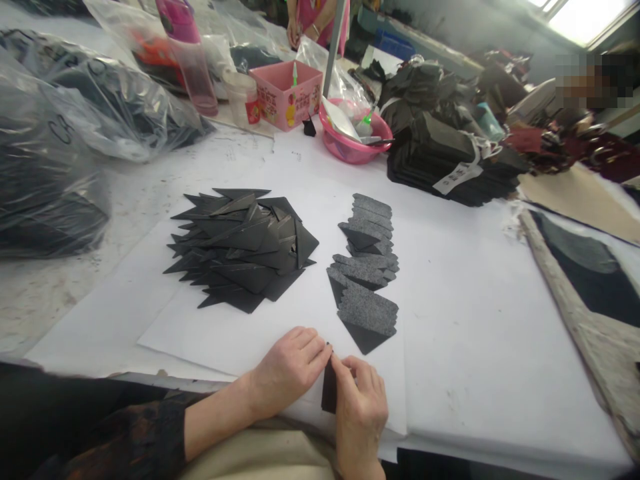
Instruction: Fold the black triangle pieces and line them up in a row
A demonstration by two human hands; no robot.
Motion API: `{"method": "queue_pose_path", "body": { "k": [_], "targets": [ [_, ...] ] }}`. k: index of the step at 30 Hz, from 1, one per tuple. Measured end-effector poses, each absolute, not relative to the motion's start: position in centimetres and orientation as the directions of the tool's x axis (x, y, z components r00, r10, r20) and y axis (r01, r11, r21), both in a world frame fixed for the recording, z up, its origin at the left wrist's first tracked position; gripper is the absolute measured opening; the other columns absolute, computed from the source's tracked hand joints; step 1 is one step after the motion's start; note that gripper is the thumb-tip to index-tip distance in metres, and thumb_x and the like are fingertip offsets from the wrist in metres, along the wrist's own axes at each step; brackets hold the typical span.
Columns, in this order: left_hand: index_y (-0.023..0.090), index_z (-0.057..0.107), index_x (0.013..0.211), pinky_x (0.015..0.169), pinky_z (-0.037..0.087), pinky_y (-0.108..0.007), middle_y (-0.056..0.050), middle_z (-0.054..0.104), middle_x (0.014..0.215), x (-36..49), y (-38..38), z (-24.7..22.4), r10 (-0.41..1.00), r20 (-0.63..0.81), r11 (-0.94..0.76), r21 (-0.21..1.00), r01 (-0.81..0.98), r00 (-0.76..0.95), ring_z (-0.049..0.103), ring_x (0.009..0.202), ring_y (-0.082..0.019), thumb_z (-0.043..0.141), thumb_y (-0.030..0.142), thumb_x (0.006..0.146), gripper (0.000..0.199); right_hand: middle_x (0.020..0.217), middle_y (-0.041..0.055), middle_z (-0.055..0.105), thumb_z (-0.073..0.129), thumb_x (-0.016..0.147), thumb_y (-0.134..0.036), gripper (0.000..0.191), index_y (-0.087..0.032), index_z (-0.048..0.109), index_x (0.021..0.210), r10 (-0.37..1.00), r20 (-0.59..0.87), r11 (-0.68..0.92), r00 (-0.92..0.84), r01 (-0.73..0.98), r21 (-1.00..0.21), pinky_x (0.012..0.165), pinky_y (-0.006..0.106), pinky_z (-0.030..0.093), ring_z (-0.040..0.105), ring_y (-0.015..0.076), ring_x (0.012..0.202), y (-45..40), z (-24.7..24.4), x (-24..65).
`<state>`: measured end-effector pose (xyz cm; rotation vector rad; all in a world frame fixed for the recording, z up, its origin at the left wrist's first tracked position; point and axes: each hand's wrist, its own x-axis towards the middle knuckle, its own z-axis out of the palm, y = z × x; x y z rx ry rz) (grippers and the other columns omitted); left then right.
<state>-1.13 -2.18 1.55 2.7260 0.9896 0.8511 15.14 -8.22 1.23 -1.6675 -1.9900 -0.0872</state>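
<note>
Near the front edge of the paper-covered table, my left hand [295, 360] and my right hand [363, 400] meet at the top of a small black piece [329, 390]. Fingers of both hands pinch its upper end, and my right hand covers part of it. Just beyond my hands lies an overlapping row of grey-backed black pieces [367, 310]. To the left of that row is a large heap of pointed black pieces [245, 247], lying flat with their tips fanned outward.
White paper [450, 320] covers the table. At the back stand a pink basin [355, 150], a pink box [287, 97], a cup [241, 100] and a bottle [197, 73]. Plastic bags [45, 160] fill the left; tied black stacks [435, 160] lie back right. A person [320, 20] is behind.
</note>
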Motion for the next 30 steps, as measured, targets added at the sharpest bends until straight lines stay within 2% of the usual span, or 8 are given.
{"method": "queue_pose_path", "body": {
  "k": [17,30],
  "targets": [
    [0.007,0.062,0.099,0.075,0.054,-0.037,-0.009,0.057,0.086,-1.06,-2.41,1.39,0.615,0.469,-0.782,0.258,0.568,0.634,0.056,0.085,-0.023,0.050,0.007,0.096,0.013,0.090,0.0036,0.063,0.050,0.098,-0.017,0.025,-0.024,0.070,0.113,0.914,0.383,0.243,-0.136,0.938,-0.247,0.075,0.028,0.039,0.054,0.0136,0.080,-8.44,1.16,15.42],
    [0.006,0.061,0.108,0.079,0.055,-0.039,-0.012,0.060,0.094,-1.94,-2.30,1.61,0.595,0.423,-0.799,0.217,0.561,0.684,0.059,0.093,-0.026,0.049,0.008,0.097,0.016,0.088,0.0033,0.063,0.054,0.097,-0.016,0.023,-0.024,0.071,0.109,0.915,0.389,0.232,-0.108,0.929,-0.288,0.074,0.027,0.039,0.055,0.0125,0.080,-7.95,1.18,14.87]
  ]
}}
